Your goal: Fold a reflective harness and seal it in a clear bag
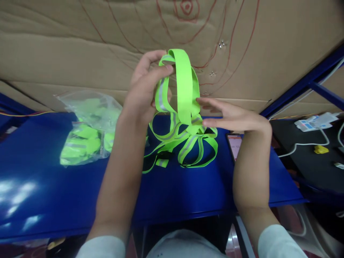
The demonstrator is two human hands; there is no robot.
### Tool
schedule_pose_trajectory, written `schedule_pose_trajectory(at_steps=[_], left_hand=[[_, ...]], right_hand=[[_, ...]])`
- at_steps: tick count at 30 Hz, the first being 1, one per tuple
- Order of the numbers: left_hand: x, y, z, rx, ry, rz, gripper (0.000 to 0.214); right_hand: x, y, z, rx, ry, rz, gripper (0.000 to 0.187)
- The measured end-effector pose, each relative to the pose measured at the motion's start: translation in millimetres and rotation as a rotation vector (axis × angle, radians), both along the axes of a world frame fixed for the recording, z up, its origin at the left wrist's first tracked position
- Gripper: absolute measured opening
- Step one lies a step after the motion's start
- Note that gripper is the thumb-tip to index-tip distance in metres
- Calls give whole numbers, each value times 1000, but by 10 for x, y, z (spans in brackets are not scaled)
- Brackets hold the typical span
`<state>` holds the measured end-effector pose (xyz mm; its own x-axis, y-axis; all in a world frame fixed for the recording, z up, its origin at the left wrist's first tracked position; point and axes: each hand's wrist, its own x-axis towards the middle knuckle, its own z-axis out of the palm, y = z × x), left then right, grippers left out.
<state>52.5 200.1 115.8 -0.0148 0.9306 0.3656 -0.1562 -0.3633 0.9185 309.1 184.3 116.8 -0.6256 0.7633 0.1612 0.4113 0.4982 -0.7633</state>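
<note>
My left hand (146, 80) is raised over the table, its thumb and fingers closed on the top of a neon-yellow reflective strap (184, 84) with a grey stripe. The strap hangs in wide loops. Its lower part lies in a tangle of loops on the blue table, with a dark piece and a short strap end at the left. At the right edge of the hanging loops is my right hand (228, 113), fingers stretched out and thumb apart. Its fingertips are at the strap; whether they touch it I cannot tell.
Clear plastic bags (80, 145) of folded neon straps lie on the blue table (166, 195) at the left. A phone (234, 145) lies beside my right forearm. Cardboard (107, 68) with red lines stands behind. Farther right, a black surface holds a white power strip (313, 123) and a yellow scrap (321, 149).
</note>
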Motion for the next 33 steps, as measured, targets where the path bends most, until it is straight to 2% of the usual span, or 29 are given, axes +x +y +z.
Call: schedule_pose_trajectory(at_steps=[4, 6, 8, 11, 15, 17, 20, 24, 27, 30, 31, 33], left_hand=[[40, -181, 76, 100, 17, -168, 58], [32, -224, 75, 141, 36, -168, 64], [16, -250, 60, 159, 88, -139, 68], [5, -271, 36, 170, 161, -161, 69], [10, -247, 11, 101, 157, -302, 67], [0, -208, -7, 57, 131, -331, 63], [-29, -149, -48, 57, 102, -293, 59], [-25, -138, -89, 82, 109, -258, 54], [21, -156, -90, 51, 164, -266, 54], [69, -135, -117, 43, 216, -252, 54], [80, -118, -144, 40, 229, -240, 54], [97, -76, -236, 26, 243, -206, 51]], right_hand=[[-379, 57, -74, 159, 218, -34, 72], [-504, 58, -90, 151, 294, -51, 64], [-550, 44, -96, 79, 338, -56, 54], [-519, 19, -92, -47, 372, -32, 48], [-390, -3, -55, -144, 439, -12, 41], [-292, -11, -24, -155, 474, -31, 35], [-131, -15, 14, -104, 515, -96, 27], [-41, 23, -20, -92, 433, -133, 30], [-105, 86, -101, -99, 330, -18, 47], [-184, 137, -172, -16, 174, 76, 59], [-195, 137, -187, 37, 117, 59, 59], [-188, 90, -207, 164, 1, -67, 55]])
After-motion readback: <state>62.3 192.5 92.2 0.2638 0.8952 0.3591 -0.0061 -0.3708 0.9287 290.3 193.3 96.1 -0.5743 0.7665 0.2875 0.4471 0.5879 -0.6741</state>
